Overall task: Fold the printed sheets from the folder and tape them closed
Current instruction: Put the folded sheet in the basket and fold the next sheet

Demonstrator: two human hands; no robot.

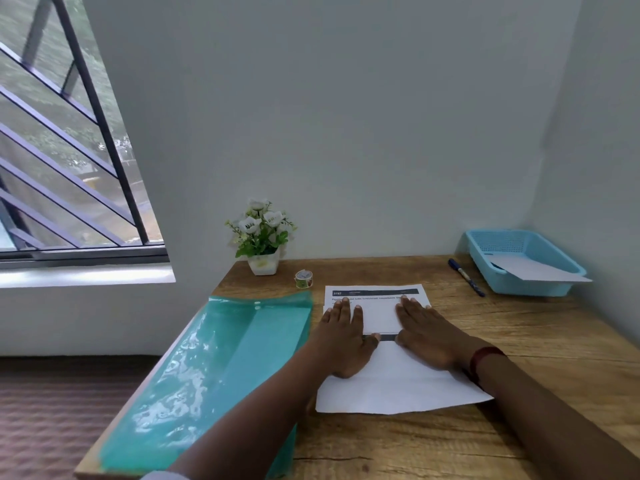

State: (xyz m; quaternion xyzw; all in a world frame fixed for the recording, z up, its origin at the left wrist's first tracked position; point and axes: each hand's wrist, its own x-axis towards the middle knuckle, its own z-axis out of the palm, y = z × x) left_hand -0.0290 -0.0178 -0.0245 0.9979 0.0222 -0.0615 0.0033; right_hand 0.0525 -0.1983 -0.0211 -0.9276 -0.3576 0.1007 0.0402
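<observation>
The wooden desk (450,445) carries a teal folder (207,368), printed sheet (398,382), tape roll (304,278), pen (465,277), blue basket (540,289) and flowerpot (263,263).

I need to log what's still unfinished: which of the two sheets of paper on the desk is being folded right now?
The printed sheet under the left hand and right hand, beside the teal folder. The other sheet lies untouched in the blue basket.

printed sheet (377,299), dark header band reading "3797"; heading line beneath too blurred to read
</observation>
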